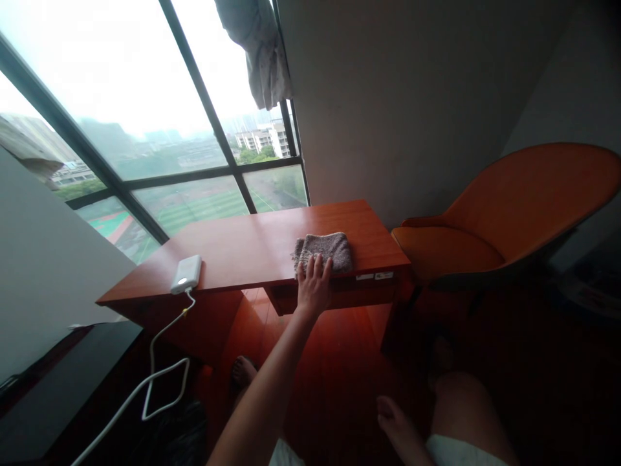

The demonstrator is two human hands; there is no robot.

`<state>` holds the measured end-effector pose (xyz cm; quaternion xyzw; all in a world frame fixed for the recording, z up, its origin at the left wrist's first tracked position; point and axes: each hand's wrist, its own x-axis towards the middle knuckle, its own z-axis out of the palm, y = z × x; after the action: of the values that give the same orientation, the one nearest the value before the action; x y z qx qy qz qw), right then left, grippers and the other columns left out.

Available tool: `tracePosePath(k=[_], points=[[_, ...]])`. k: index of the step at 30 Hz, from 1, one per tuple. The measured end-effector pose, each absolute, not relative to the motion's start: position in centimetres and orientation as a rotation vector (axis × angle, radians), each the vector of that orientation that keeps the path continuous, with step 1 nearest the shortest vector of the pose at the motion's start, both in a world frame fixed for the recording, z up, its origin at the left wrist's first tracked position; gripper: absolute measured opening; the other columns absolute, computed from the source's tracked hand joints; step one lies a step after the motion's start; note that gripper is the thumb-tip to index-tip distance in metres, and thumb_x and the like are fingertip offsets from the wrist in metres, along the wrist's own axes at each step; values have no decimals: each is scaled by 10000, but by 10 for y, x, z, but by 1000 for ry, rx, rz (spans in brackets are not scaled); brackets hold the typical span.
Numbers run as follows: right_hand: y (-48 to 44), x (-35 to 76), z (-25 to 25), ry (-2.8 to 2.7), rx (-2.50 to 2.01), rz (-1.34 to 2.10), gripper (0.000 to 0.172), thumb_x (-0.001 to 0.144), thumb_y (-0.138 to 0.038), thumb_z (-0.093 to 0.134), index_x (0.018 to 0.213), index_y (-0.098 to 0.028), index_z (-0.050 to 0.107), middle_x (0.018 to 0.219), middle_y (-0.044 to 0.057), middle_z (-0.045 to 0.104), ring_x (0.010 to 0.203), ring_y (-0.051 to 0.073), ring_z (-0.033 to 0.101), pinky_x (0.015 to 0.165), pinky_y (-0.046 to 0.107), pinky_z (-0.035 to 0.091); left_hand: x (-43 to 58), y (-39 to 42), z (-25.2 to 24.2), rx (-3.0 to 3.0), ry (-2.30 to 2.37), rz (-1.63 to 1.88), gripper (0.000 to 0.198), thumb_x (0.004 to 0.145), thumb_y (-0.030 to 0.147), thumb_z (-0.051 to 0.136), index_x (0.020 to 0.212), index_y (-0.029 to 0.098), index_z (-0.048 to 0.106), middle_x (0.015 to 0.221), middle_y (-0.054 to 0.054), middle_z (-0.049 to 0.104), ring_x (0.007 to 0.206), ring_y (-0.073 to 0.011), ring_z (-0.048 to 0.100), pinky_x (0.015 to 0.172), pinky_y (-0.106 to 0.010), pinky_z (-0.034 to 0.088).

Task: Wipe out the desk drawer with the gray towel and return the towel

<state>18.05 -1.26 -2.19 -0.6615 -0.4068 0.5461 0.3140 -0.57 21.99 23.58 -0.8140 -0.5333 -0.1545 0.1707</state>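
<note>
Bare left forearm (264,398) leads to a spread grip (313,291) on folded cloth (330,248), long axis sideways, fringe (297,252) leftward.

Daylight from a window (150,97) fell into a dim room.
Dark-framed, it filled the upper left of the frame, with a bunched curtain (262,55) near top centre. A grey wall (398,97) rose at upper right. An orange chair (533,200) stood at right, beside the reddish wooden surface (242,252) mid-frame, above a dark red floor (349,356).
</note>
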Motion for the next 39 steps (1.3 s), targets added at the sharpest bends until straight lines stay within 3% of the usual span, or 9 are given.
tracePosePath(k=[3,12,27,30,33,36,39], points=[[-13,180,-18,-1062,-1766,1434,535,675,-401,453,1156,-174,516,1225,163,678,1185,232,618,1026,346,476,-6,226,236,-2325,-1506,-446,726,819,255,509,1510,207,289,1583,-143,292,1463,-345,208,1173,-596,119],[-14,181,-25,-1112,-1773,1435,609,663,-427,420,1180,-113,494,1270,236,633,1203,258,606,1032,373,465,-6,233,225,-2303,-1495,-501,781,794,233,551,1519,200,262,1596,-148,258,1479,-349,160,1185,-593,71],[-12,191,-45,-1149,-1727,1478,559,673,-417,508,1167,-160,556,1279,166,658,1215,239,602,1053,337,458,-8,199,206,-2335,-1486,-547,832,781,191,576,1531,195,215,1619,-177,146,1495,-354,43,1178,-621,70],[-11,192,-51,-1167,-1729,1502,614,667,-416,502,1208,-129,535,1316,182,629,1236,230,586,1048,307,456,-4,144,168,-2384,-1635,-565,794,792,202,562,1521,202,248,1618,-176,157,1491,-356,98,1173,-619,145],[-13,188,-46,-1189,-1773,1476,602,687,-395,466,1216,-114,525,1314,186,627,1236,222,585,1038,303,458,-19,86,117,-2624,-1785,-400,796,733,136,551,1493,174,318,1568,-181,311,1445,-344,281,1117,-514,363],[-17,181,-31,-1224,-1782,1425,527,723,-363,435,1186,-133,541,1278,169,652,1215,215,599,1036,311,455,-67,65,88,-2761,-1927,-180,736,690,268,638,1395,374,455,1450,-69,510,1300,-360,493,945,-508,513],[-20,170,-14,-1288,-1770,1456,506,728,-327,437,1178,-124,549,1248,176,668,1184,219,618,1032,320,453,-128,86,87,-2576,-2116,-150,661,735,330,608,1373,401,452,1365,-82,564,1211,-392,555,847,-602,523]])
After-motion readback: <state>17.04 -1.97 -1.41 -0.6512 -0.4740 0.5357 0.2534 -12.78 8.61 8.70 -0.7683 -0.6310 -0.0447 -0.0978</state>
